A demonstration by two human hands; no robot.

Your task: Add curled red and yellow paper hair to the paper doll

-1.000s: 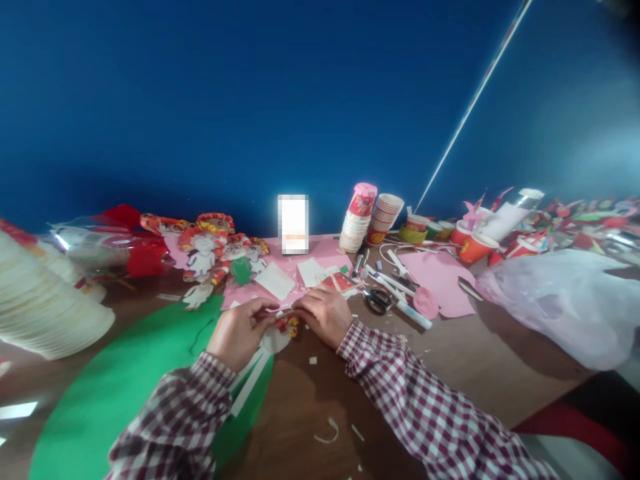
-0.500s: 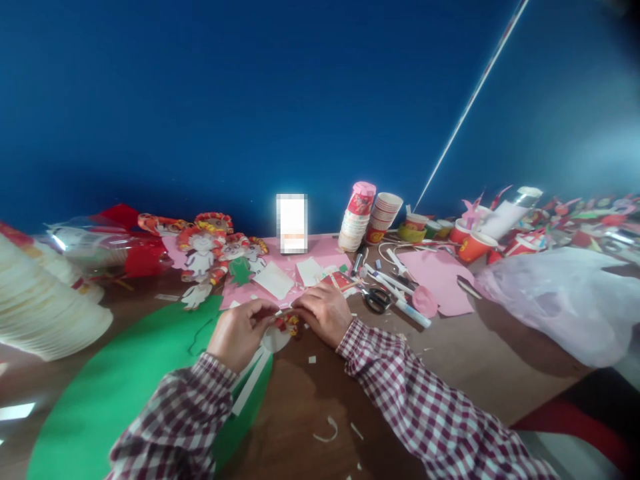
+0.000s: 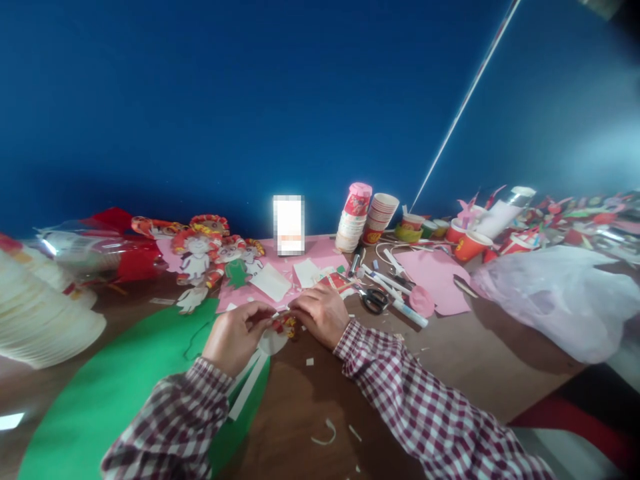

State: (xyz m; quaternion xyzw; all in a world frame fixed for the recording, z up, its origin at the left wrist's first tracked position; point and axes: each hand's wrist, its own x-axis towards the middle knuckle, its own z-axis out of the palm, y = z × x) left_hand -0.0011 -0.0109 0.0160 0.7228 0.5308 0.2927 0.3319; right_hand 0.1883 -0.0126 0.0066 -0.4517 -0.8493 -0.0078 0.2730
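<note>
The left hand (image 3: 235, 337) comes in from eight o'clock, back upward and wrist lightly bent, its thumb and forefinger pinched together on a thin pale strip (image 3: 281, 313). The right hand (image 3: 320, 313) comes in from four o'clock, its fingers bent over and leaning inward, so the fingertips of both hands nearly meet; its grip cannot be told, as its thumb is mostly covered. At six o'clock from that meeting point, just under the fingers, sit a small red-and-yellow piece (image 3: 286, 327) and a flat whitish disc (image 3: 273, 344), both partly hidden by the hands; whether they are joined to the strip is unclear. Both checked sleeves run off the bottom edge, a ribbed pale stack (image 3: 50, 327) at nine o'clock is cut by the left edge, and a bright rectangle (image 3: 289, 225) at twelve is pixelated beyond reading. Straight, narrow white strips (image 3: 249, 385) lie at seven, over a smooth, round-edged green sheet (image 3: 115, 380). Printed paper figures (image 3: 195, 260) overlap at ten, nested cups (image 3: 350, 230) lean at one, black-handled scissors (image 3: 374, 300) rest towards three, and farther out a crumpled, translucent plastic bag (image 3: 560, 300) bulges on the brown tabletop (image 3: 300, 420).
</note>
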